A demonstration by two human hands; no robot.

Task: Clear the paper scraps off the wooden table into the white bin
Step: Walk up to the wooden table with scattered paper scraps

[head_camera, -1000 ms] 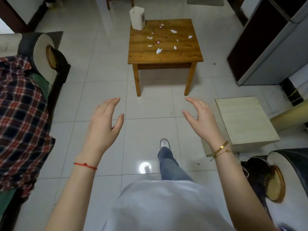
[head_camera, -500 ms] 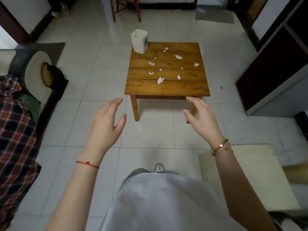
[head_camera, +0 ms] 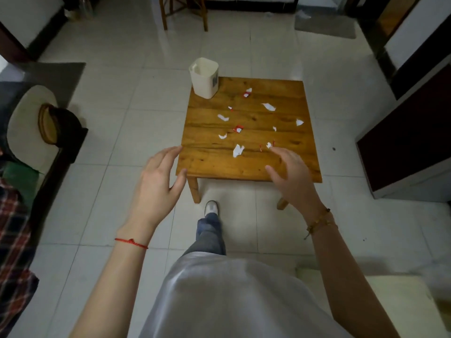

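Since a second ago the wooden table (head_camera: pixel 249 152) has been closed on, so both empty, spread hands, left hand (head_camera: pixel 156 181) and right hand (head_camera: pixel 290 174), are now held at its near edge, paper scraps (head_camera: pixel 238 150) lying uncollected on it, the white bin (head_camera: pixel 204 78) on its far-left corner.

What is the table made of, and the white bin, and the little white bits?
The table looks like varnished wood: warm brown planks with grain lines and a slight shine. The white bin seems to be smooth plastic, thin-walled and matte. The scraps look like torn paper, flat with ragged edges, some with red print.
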